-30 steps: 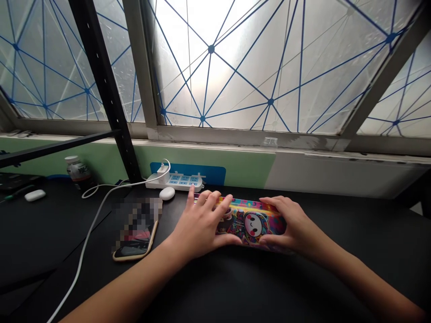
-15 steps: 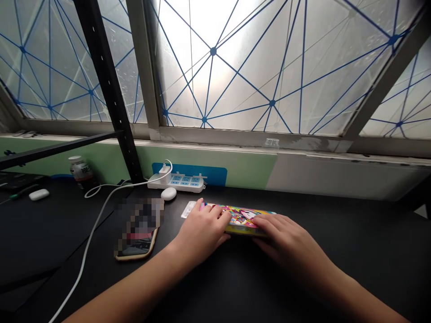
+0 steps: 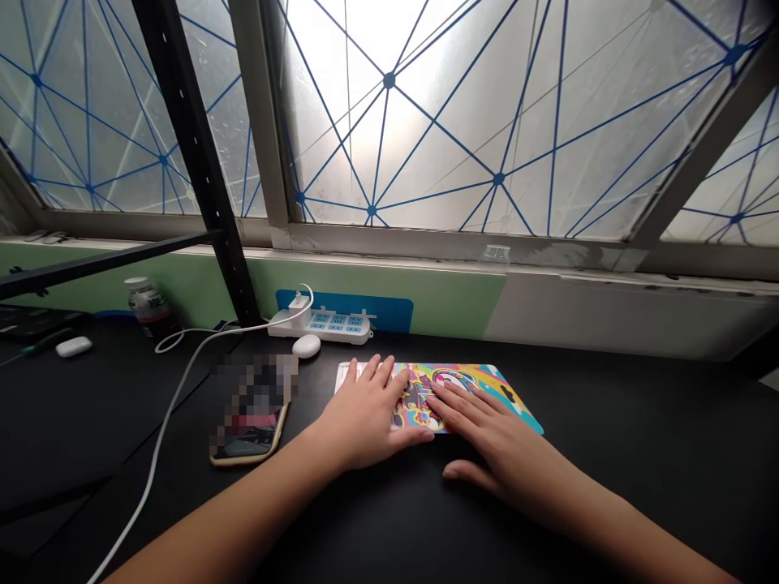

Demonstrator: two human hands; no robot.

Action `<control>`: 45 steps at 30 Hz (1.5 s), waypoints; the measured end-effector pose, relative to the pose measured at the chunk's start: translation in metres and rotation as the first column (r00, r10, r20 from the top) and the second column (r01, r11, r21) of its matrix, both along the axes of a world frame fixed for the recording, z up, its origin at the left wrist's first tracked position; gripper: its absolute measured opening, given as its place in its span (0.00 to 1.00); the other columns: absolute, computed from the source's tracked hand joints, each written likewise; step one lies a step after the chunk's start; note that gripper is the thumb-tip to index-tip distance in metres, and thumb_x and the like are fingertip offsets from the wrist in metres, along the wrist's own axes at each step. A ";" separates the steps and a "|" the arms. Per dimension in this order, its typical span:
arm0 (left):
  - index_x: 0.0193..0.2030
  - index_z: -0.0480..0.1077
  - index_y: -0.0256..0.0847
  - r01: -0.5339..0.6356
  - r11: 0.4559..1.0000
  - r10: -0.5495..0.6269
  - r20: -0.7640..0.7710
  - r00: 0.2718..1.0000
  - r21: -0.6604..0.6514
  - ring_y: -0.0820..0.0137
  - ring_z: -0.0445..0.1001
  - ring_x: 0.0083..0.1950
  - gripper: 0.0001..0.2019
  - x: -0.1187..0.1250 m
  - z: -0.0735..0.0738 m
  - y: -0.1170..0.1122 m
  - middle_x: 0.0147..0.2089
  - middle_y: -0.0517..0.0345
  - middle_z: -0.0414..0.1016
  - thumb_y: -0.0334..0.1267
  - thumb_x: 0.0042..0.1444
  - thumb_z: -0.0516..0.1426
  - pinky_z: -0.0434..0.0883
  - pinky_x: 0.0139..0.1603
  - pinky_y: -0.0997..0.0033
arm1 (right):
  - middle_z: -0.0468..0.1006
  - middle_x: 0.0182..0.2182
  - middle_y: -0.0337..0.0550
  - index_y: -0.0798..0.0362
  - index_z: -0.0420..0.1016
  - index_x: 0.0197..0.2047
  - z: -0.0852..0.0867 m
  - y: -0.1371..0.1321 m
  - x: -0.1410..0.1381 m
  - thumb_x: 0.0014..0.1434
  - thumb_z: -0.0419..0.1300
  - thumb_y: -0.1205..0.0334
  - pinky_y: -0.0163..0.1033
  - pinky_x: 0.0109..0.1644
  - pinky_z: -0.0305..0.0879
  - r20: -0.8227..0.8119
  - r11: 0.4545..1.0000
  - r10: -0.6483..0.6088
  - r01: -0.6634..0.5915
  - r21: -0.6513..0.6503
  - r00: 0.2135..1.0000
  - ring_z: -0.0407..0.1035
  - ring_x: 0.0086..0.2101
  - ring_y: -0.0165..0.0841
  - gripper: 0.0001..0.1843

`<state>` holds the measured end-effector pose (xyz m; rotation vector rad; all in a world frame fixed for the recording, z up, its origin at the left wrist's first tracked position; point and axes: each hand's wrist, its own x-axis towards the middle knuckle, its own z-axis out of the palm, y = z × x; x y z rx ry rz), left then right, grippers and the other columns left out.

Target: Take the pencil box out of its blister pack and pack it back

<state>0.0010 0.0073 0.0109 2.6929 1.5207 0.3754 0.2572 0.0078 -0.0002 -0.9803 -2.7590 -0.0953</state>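
Note:
A flat, brightly printed pack (image 3: 419, 405) lies on the black table, with cartoon-like artwork and a dark hang-hole shape near its right end. My left hand (image 3: 371, 414) rests on its left part with fingers spread, hiding much of that side. Over the middle and right part lies my right hand (image 3: 487, 430), its fingers stretched out flat and its thumb apart on the near side. Both palms face down, and neither hand grips anything. A whitish strip shows at the pack's left end, beyond my left fingers.
Left of my hands is a phone (image 3: 259, 414), partly blurred out. Behind it sit a white rounded case (image 3: 306, 346) and a power strip (image 3: 329, 326) with a white cable (image 3: 176, 405) running forward. A bottle (image 3: 149, 308) and black metal upright (image 3: 200, 162) stand farther left.
The pack was tilted up between my hands and now lies flat, showing more of its printed face. My fingers have gone from curled around it to spread on top.

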 end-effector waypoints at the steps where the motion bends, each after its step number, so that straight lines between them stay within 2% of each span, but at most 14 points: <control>1: 0.72 0.53 0.41 -0.005 1.000 0.005 -0.004 1.000 -0.029 0.43 0.50 0.74 0.46 -0.001 -0.001 0.001 0.74 0.36 0.53 0.73 0.58 0.42 0.51 0.67 0.31 | 0.56 0.70 0.48 0.45 0.51 0.73 0.002 0.000 0.000 0.63 0.57 0.40 0.62 0.67 0.56 0.009 0.999 -0.007 0.008 -0.031 1.000 0.51 0.68 0.50 0.41; 9: 0.72 0.53 0.43 -0.030 0.995 0.028 -0.017 0.999 -0.096 0.45 0.48 0.74 0.47 -0.002 0.005 0.002 0.74 0.39 0.52 0.75 0.56 0.42 0.46 0.68 0.29 | 0.55 0.70 0.45 0.42 0.55 0.71 0.019 0.002 0.008 0.60 0.56 0.33 0.63 0.69 0.50 0.051 0.960 -0.095 0.105 -0.258 0.994 0.50 0.68 0.52 0.42; 12: 0.72 0.53 0.43 -0.036 0.994 0.034 -0.018 0.999 -0.103 0.44 0.48 0.74 0.48 -0.002 0.006 0.002 0.74 0.40 0.51 0.76 0.55 0.42 0.46 0.68 0.28 | 0.58 0.69 0.43 0.38 0.58 0.70 0.025 0.008 0.027 0.58 0.59 0.33 0.64 0.68 0.51 0.061 0.938 -0.137 0.150 -0.312 0.989 0.52 0.67 0.54 0.41; 16: 0.73 0.52 0.44 -0.028 0.993 0.025 -0.026 0.999 -0.117 0.44 0.46 0.75 0.48 -0.002 0.005 0.004 0.75 0.41 0.49 0.75 0.56 0.41 0.44 0.68 0.29 | 0.63 0.67 0.42 0.38 0.65 0.66 0.032 0.016 0.056 0.54 0.64 0.34 0.60 0.67 0.58 0.072 0.912 -0.168 0.183 -0.367 0.983 0.58 0.64 0.55 0.40; 18: 0.74 0.51 0.44 -0.027 0.992 0.024 -0.029 0.999 -0.126 0.45 0.45 0.75 0.48 -0.003 0.005 0.004 0.76 0.41 0.48 0.75 0.56 0.41 0.43 0.69 0.30 | 0.65 0.66 0.44 0.40 0.67 0.66 0.033 0.018 0.060 0.52 0.65 0.34 0.59 0.67 0.58 0.060 0.919 -0.186 0.195 -0.344 0.981 0.59 0.64 0.55 0.41; 21: 0.74 0.49 0.43 -0.032 0.989 0.028 -0.030 0.999 -0.145 0.44 0.44 0.75 0.49 -0.003 0.006 0.004 0.76 0.39 0.46 0.75 0.56 0.40 0.42 0.69 0.30 | 0.64 0.66 0.48 0.44 0.67 0.66 0.027 0.015 0.046 0.53 0.63 0.32 0.62 0.67 0.56 0.045 0.945 -0.210 0.215 -0.246 0.977 0.57 0.65 0.56 0.42; 25: 0.75 0.47 0.43 -0.021 0.986 0.016 -0.031 0.999 -0.167 0.45 0.44 0.76 0.48 -0.004 0.007 0.006 0.76 0.38 0.45 0.75 0.57 0.41 0.43 0.68 0.30 | 0.52 0.71 0.49 0.45 0.57 0.71 0.013 0.006 0.009 0.58 0.59 0.32 0.67 0.68 0.50 0.027 0.974 -0.144 0.147 -0.171 0.989 0.49 0.68 0.56 0.45; 29: 0.75 0.47 0.45 -0.014 0.986 0.009 -0.030 1.000 -0.164 0.48 0.43 0.76 0.46 -0.006 0.006 0.007 0.76 0.40 0.44 0.74 0.58 0.41 0.42 0.69 0.31 | 0.50 0.71 0.48 0.45 0.48 0.73 0.010 0.000 -0.012 0.58 0.57 0.31 0.69 0.69 0.43 0.048 0.974 -0.079 0.088 -0.207 0.996 0.43 0.69 0.55 0.49; 34: 0.75 0.47 0.45 -0.002 0.985 -0.002 -0.023 1.000 -0.171 0.48 0.42 0.76 0.47 -0.004 0.004 0.008 0.76 0.41 0.43 0.74 0.57 0.42 0.40 0.69 0.31 | 0.56 0.70 0.45 0.40 0.53 0.72 0.024 0.005 0.005 0.58 0.57 0.32 0.69 0.68 0.46 0.044 0.947 -0.107 0.115 -0.298 0.993 0.48 0.68 0.56 0.44; 38: 0.75 0.46 0.44 0.021 0.985 -0.022 -0.007 1.000 -0.172 0.49 0.41 0.76 0.49 0.000 0.003 0.006 0.77 0.42 0.42 0.75 0.56 0.41 0.40 0.70 0.32 | 0.63 0.67 0.39 0.35 0.63 0.67 0.033 0.011 0.029 0.61 0.58 0.35 0.65 0.68 0.50 0.040 0.940 -0.097 0.105 -0.325 0.995 0.55 0.66 0.53 0.34; 42: 0.75 0.46 0.44 0.032 0.984 -0.031 0.008 0.999 -0.174 0.49 0.41 0.77 0.49 0.003 0.003 0.004 0.76 0.42 0.43 0.76 0.56 0.41 0.40 0.70 0.32 | 0.72 0.61 0.39 0.36 0.72 0.61 0.034 0.015 0.042 0.61 0.59 0.37 0.60 0.67 0.57 0.017 0.958 -0.100 0.101 -0.269 0.995 0.63 0.62 0.51 0.28; 45: 0.75 0.46 0.43 0.034 0.984 -0.032 0.011 0.999 -0.174 0.48 0.41 0.76 0.49 0.003 0.003 0.003 0.76 0.42 0.44 0.75 0.56 0.40 0.40 0.70 0.32 | 0.73 0.61 0.44 0.40 0.75 0.60 0.027 0.014 0.036 0.61 0.59 0.37 0.63 0.65 0.59 0.019 0.975 -0.145 0.146 -0.168 0.989 0.65 0.61 0.53 0.29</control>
